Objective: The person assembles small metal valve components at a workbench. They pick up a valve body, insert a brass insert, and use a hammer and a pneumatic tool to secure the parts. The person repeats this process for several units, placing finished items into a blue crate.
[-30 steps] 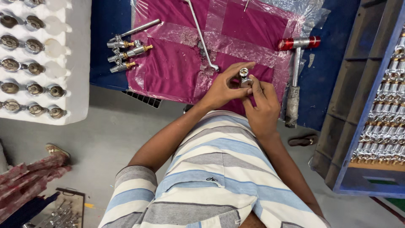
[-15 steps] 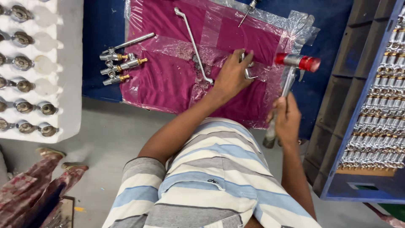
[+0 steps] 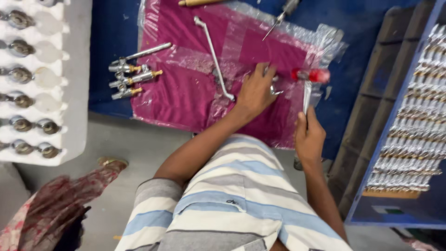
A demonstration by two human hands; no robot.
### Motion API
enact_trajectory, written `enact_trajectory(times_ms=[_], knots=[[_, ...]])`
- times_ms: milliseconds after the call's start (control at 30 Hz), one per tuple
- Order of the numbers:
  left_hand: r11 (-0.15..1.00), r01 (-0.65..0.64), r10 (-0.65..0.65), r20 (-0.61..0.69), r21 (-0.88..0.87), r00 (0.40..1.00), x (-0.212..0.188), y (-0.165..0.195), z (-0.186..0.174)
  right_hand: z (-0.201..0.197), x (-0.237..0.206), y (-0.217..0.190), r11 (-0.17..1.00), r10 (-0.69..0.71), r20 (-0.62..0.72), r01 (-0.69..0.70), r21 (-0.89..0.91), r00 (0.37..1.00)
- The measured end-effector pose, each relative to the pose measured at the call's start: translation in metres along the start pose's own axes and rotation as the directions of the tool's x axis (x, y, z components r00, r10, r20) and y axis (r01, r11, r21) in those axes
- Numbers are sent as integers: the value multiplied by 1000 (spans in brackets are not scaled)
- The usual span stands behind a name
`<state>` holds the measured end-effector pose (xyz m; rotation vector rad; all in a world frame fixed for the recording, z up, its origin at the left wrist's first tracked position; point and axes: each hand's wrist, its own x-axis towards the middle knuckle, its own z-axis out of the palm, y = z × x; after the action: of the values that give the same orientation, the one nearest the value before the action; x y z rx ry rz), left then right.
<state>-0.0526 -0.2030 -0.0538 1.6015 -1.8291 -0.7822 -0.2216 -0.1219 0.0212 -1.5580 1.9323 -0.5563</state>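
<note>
The left hand (image 3: 256,92) is lying on the magenta cloth (image 3: 186,88), its grip curled down around a small metal fitting (image 3: 274,89) that is showing at the fingertips and resting on the cloth; the right hand (image 3: 308,135) is gripping the silvery handle of a hammer (image 3: 307,86), its grip pressed tight around the shaft, with the red hammer head hanging just beside the fitting, right of the left hand; a clear plastic sheet (image 3: 325,42) is covering the cloth, which is spread over a blue surface (image 3: 111,28); a long bent metal rod (image 3: 214,58) is lying on the cloth, its lower end just beside the left hand; a cluster of chrome valve parts (image 3: 132,76) is sitting at the cloth's left edge; a white tray (image 3: 69,93) of round metal pieces is standing farther left; a blue rack (image 3: 418,121) of shiny parts is filling the right side; a screwdriver (image 3: 281,16) is lying near the top.
</note>
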Motion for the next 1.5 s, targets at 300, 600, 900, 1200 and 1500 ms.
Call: enact_trajectory(times_ms=[300,600,900,1200,1500], knots=[[856,95,-110,0,-508,994,-7,-11,-38,-21,101,13,910,-404,-239,362,-202,883],[385,400,-286,305,-832,909,-30,-38,-59,86,350,-79,323,-29,381,-352,878,924],[-295,644,-280,708,-706,648,-97,-31,-48,11,184,-31,-368,-531,251,-486,792,810],[-435,720,-187,837,-540,514,-110,-35,17,-56,63,62,-140,-284,-292,262,955,913],[-510,734,-300,893,-448,337,-102,-24,73,-11,-34,-21,270,-539,-432,634,725,723]])
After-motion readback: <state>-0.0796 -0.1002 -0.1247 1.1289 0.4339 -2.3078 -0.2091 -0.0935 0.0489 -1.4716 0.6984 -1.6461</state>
